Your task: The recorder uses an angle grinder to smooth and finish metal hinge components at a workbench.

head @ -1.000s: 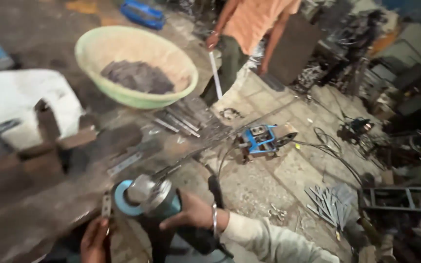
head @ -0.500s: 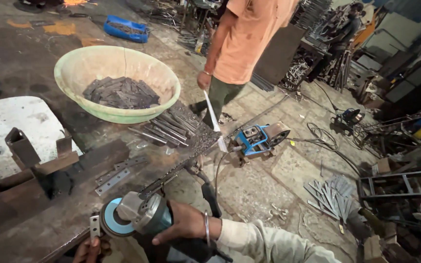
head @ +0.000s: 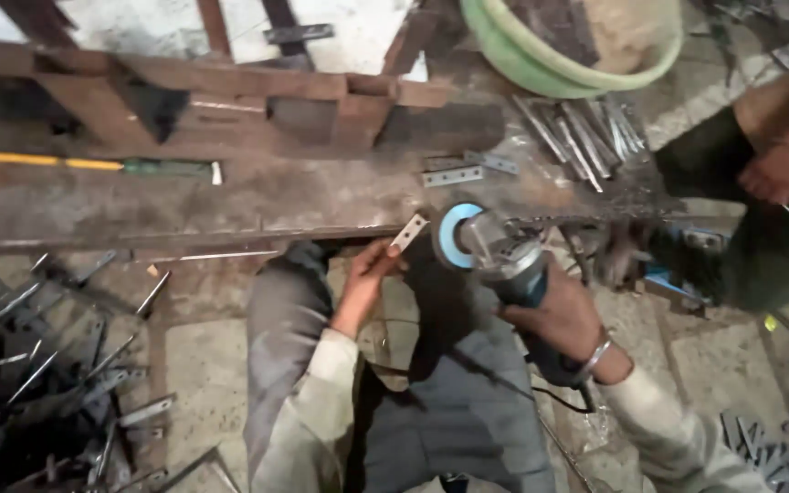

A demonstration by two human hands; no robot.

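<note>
You look to be mid-grind: your left hand [head: 364,285] pinches 1 small flat metal plate [head: 408,233] at the workbench's [head: 230,205] front edge, your right hand [head: 554,315] wraps the angle grinder [head: 495,256], so bring its blue disc [head: 454,236] steadily onto the plate.

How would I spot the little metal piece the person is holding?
Find the long rusty bench across the picture. At its front edge, beside the grinder's blue disc, the left hand pinches a small flat plate. Unlike the plates lying on the bench, it is tilted, pale and held up in fingers.
</note>
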